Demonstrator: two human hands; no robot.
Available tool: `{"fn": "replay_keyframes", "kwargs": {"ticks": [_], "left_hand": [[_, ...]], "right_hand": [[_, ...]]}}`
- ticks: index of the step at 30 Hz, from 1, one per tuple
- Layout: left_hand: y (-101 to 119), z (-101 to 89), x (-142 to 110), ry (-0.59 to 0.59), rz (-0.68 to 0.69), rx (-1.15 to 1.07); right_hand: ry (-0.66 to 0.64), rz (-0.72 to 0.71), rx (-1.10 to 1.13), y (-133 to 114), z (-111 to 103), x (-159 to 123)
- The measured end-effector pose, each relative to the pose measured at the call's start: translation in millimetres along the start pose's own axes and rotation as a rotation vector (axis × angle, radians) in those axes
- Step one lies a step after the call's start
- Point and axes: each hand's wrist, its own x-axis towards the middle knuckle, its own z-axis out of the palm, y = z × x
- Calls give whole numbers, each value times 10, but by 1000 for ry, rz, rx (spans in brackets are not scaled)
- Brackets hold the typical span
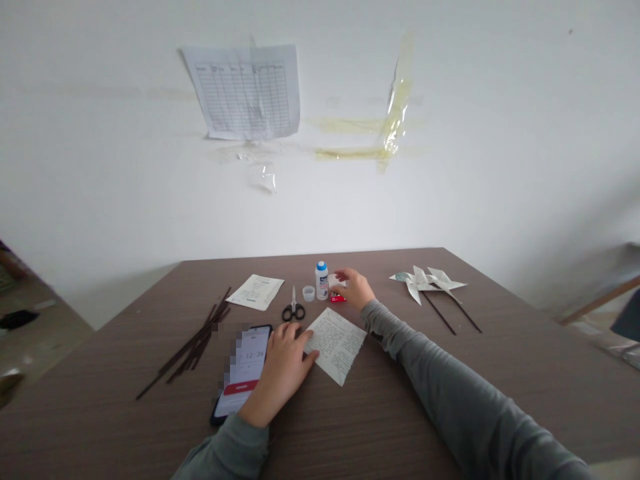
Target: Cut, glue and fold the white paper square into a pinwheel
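Observation:
A square of printed paper [336,343] lies turned like a diamond on the brown table. My left hand [286,365] rests flat with spread fingers, its thumb and fingertips on the paper's left edge. My right hand [357,291] reaches past the paper's far corner, thumb and fingers apart, beside a small red and white packet [339,298] partly hidden behind the fingers. Just left of that packet stands a white bottle with a blue cap [322,283]. A small translucent cup [309,293] and black-handled scissors [293,311] sit to the bottle's left.
A phone [245,367] showing a timer lies beside my left wrist. Dark thin sticks [200,340] are bundled at the left, below a stack of printed paper [256,292]. Paper pinwheels [425,280] on sticks lie at the right. The wall [350,213] borders the table's far edge.

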Motion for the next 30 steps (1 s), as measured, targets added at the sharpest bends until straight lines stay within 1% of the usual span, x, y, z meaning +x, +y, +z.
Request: {"fn": "replay_keyframes", "kwargs": {"ticks": [5, 6, 7, 8, 9, 11, 13, 16, 19, 24, 30], "left_hand": [[80, -20, -17, -3, 28, -16], [92, -20, -20, 0, 31, -21], [101, -17, -22, 3, 32, -25], [109, -13, -24, 5, 33, -31], [115, -7, -25, 9, 32, -37], [126, 5, -28, 15, 34, -51], [135, 16, -32, 16, 32, -61], [142, 19, -41, 1, 23, -62], [144, 9, -49, 1, 30, -73], [155, -14, -60, 2, 28, -74], [165, -12, -61, 39, 35, -86]], "right_hand": [[-102, -157, 16, 8, -290, -427], [-141, -202, 15, 18, -345, -528], [-203, -288, -3, 33, -395, -627], [-235, -321, -8, 51, -440, -721], [-262, -345, -15, 70, -478, -810], [-348, -450, -78, 105, -533, -963], [-404, -515, -142, 123, -563, -1083], [-455, -520, -192, 112, -569, -1193], [-477, -517, -214, 85, -557, -1230], [-462, -529, -225, 61, -553, -1244], [-448, -520, -272, -16, -553, -1287]]}}
